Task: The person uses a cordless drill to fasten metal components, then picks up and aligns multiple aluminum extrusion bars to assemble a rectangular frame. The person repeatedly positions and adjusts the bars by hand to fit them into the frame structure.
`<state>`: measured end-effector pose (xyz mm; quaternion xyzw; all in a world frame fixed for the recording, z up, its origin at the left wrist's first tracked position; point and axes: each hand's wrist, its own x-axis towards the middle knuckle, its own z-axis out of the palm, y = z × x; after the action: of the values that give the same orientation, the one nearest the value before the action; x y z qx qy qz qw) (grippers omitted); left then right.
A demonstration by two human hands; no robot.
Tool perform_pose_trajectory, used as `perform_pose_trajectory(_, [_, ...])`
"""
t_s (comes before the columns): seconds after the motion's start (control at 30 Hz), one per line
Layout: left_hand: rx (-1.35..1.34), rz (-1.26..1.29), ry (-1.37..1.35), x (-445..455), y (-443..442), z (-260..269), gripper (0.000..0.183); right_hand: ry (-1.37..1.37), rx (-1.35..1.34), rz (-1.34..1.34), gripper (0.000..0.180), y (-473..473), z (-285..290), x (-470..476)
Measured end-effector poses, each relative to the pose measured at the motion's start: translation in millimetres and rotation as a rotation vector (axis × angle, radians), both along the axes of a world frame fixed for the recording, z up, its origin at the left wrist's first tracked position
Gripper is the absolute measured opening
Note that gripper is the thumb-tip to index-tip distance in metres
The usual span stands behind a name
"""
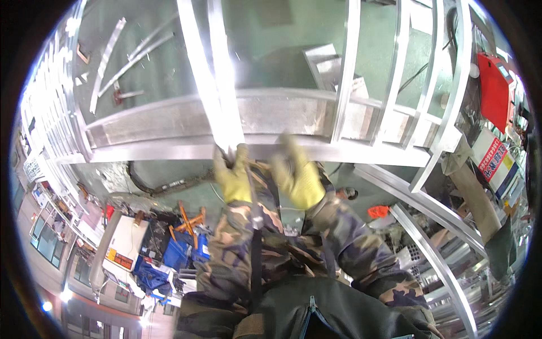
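My left hand (233,180), in a yellow work glove, is at the near end of two bright metal bars (224,97) that lie side by side and run away from me. Its fingers are around the end of a bar, though glare hides the exact hold. My right hand (298,178), also gloved in yellow, is raised to the right with its fingers apart and blurred; no object shows in it. Both hands are at the near edge of a long metal beam (169,151), which runs across in front of me. The bars rest across this beam.
More metal bars (347,72) cross the beam at the right. Loose metal strips (135,63) and a hammer-like tool (118,95) lie on the green floor at the far left. A red machine (493,91) stands at the far right. Angled metal profiles (423,207) lie at the near right.
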<state>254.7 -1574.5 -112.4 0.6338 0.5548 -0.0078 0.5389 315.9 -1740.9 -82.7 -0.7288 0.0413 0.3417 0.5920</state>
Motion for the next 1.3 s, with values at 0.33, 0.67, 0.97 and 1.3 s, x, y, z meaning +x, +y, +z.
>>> perform_pose_trajectory(0.33, [-0.334, 0.252, -0.091, 10.2, -14.0, 31.4, 0.066, 0.135, -0.018, -0.163, 0.052, 38.1, 25.1, -48.3])
perform_pose_trajectory(0.67, [-0.095, 0.223, -0.134, -6.9, 118.7, -68.6, 0.034, -0.392, -0.354, -0.301, 0.038, 59.1, -5.5, 24.8])
perform_pose_trajectory(0.97, [0.057, 0.096, -0.052, -2.3, 108.5, -67.3, 0.030, -0.329, -0.456, -0.373, 0.060, 80.1, -51.9, 82.7])
perform_pose_trajectory(1.3, [0.041, 0.120, -0.056, -5.2, 108.5, -69.9, 0.032, -0.225, -0.316, -0.390, 0.064, 80.3, -76.9, 86.1])
